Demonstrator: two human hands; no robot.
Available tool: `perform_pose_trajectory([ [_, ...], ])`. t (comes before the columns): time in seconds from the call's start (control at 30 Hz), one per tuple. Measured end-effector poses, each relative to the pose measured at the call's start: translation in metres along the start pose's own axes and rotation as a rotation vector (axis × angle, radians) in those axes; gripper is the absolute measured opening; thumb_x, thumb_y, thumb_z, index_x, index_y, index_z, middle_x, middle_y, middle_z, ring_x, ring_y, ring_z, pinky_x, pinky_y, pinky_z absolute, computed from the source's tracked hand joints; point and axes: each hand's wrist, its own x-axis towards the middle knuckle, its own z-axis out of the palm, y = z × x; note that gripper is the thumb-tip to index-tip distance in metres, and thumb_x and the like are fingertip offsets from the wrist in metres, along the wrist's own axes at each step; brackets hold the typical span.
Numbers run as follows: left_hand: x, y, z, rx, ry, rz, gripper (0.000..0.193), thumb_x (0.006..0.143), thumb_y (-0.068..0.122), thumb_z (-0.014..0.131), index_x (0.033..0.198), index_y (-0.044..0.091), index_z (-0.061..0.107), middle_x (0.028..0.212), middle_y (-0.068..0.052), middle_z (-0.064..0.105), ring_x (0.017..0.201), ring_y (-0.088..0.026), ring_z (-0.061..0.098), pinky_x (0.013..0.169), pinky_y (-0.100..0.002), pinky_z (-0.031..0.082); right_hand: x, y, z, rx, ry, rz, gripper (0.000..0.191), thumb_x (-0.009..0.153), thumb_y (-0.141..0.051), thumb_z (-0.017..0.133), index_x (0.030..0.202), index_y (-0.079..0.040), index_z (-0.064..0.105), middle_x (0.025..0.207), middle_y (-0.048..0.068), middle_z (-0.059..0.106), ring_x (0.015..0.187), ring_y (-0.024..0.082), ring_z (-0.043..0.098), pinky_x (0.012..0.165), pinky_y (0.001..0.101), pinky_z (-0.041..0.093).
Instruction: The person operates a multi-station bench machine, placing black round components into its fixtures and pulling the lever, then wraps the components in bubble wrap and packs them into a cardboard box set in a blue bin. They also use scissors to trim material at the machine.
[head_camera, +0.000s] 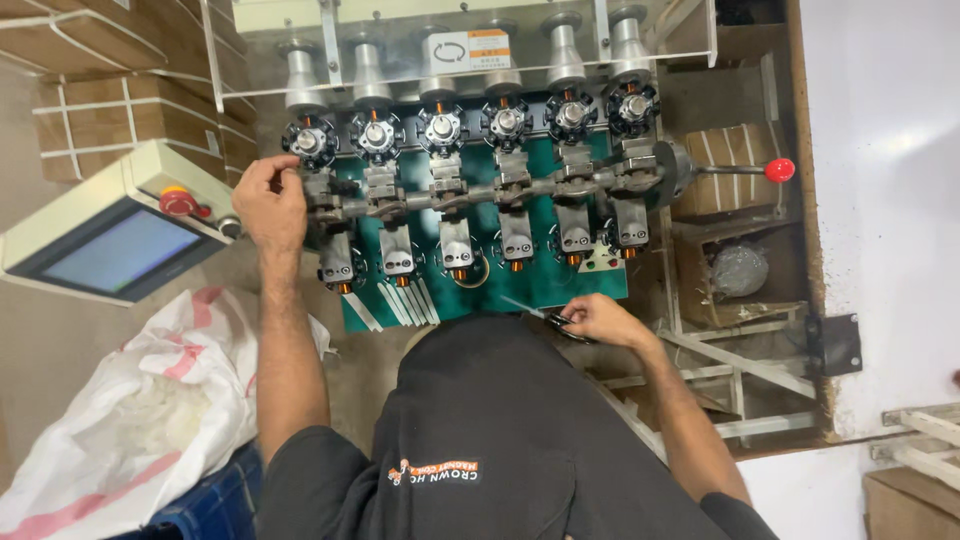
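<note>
- Six winding stations in the row, each with a black stator on top; all look loaded.
- Left hand (268, 205) fingers pinched at the leftmost stator (309, 141), just beside its clamp.
- Right hand (600, 320) fingers closed on small scissors (560, 322), at the green plate (540, 285) edge.
- Unclear whether winding is finished.

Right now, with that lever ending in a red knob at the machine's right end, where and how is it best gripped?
Probably by the red ball knob, coming in from the right. The lever lies horizontal, its rod running left into the machine's shaft end, so only the knob end stands free. The round knob suits a wrap of the fingers. The right hand, holding small scissors, is nearer than the left hand.
</note>
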Motion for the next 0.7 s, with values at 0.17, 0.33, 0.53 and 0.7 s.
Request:
perform_pose_trajectory([
  [0.17, -0.067, 0.026, 0.035, -0.206, 0.139, -0.132, 0.014, 0.095, -0.002, 0.066, 0.102, 0.002, 0.077, 0.086, -0.003, 0.071, 0.071, -0.007, 0.058, 0.063, -0.023, 0.046, 0.063, 0.046, 0.039, -0.383, 0.400, 0.193, 0.044, 0.081, -0.046, 0.078, 0.092, -0.003, 0.072, 0.091, 0.022, 0.074, 0.089, 0.041, 0.070, 0.081, 0.0497, 0.054],
  [0.33, -0.140, 0.055, 0.032, -0.138, 0.125, -0.174, 0.014, 0.093, -0.001, 0.066, 0.101, 0.003, 0.077, 0.084, -0.004, 0.069, 0.067, -0.007, 0.058, 0.061, -0.024, 0.046, 0.103, 0.019, 0.038, -0.617, 0.374, 0.078, 0.055, 0.083, -0.053, 0.077, 0.096, 0.000, 0.074, 0.096, 0.023, 0.073, 0.094, 0.039, 0.071, 0.084, 0.0481, 0.056],
  [0.53, -0.201, 0.042, 0.001, -0.196, 0.293, -0.433, 0.016, 0.092, 0.000, 0.066, 0.102, 0.003, 0.079, 0.080, 0.000, 0.068, 0.066, -0.006, 0.054, 0.060, -0.024, 0.044, 0.108, 0.004, 0.039, -0.687, 0.301, 0.075, 0.057, 0.086, -0.057, 0.072, 0.093, -0.001, 0.077, 0.096, 0.023, 0.074, 0.097, 0.038, 0.072, 0.087, 0.0466, 0.057],
  [0.7, -0.208, -0.001, -0.027, -0.349, 0.361, -0.731, 0.020, 0.096, 0.013, 0.065, 0.110, 0.004, 0.075, 0.082, -0.001, 0.067, 0.066, -0.007, 0.059, 0.057, -0.024, 0.048, 0.095, 0.005, 0.074, -0.627, 0.284, -0.054, 0.039, 0.090, -0.045, 0.067, 0.087, -0.008, 0.078, 0.089, 0.022, 0.075, 0.087, 0.042, 0.072, 0.086, 0.0521, 0.055],
])
